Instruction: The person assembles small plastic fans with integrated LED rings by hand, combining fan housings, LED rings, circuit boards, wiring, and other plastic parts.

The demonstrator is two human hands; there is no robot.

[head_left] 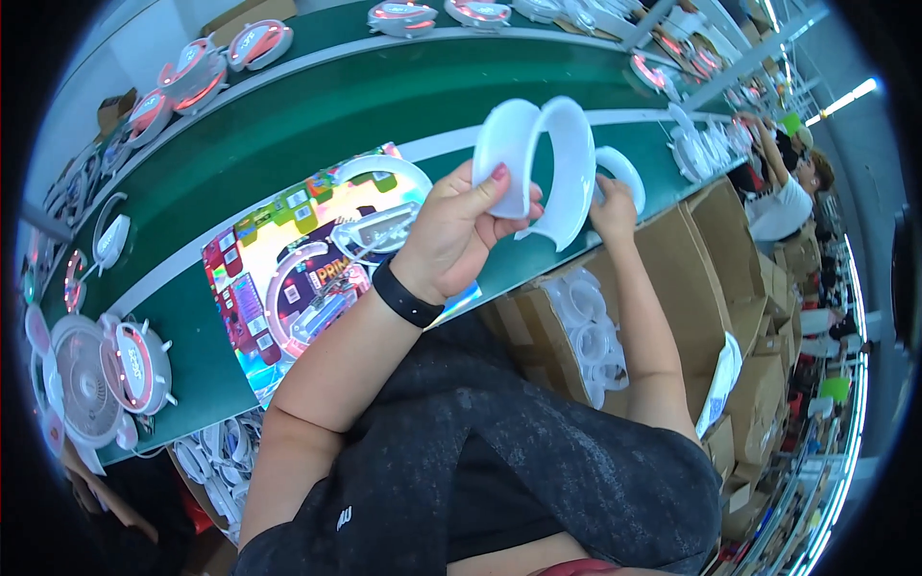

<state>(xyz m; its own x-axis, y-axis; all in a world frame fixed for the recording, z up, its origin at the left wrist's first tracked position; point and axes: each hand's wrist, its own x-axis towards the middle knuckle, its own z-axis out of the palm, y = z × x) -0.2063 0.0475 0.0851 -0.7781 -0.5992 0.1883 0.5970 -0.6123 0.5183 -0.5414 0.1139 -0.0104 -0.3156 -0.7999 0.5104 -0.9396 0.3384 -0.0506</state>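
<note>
My left hand [449, 226] is raised over the bench with its thumb and fingers closed on a glossy white curved plastic band [573, 173]. The band shows two broad C-shaped lobes; whether it is one piece or two, I cannot tell. To its right, at the bench's near edge, my right hand [613, 206] has its fingers closed on another white curved band [624, 171]; its fingertips are partly hidden. Below my left forearm lies a shiny, colourful printed sheet [240, 259]. On it rest a white curved strip [389, 168] and a grey-white oval part [370, 233].
An open carton [538, 331] of translucent round cups stands against the bench beside my right arm. Round white units with red lights [139, 365] sit at the left. More units [403, 17] line the green belt's [336, 86] far side. A co-worker [783, 197] stands at far right.
</note>
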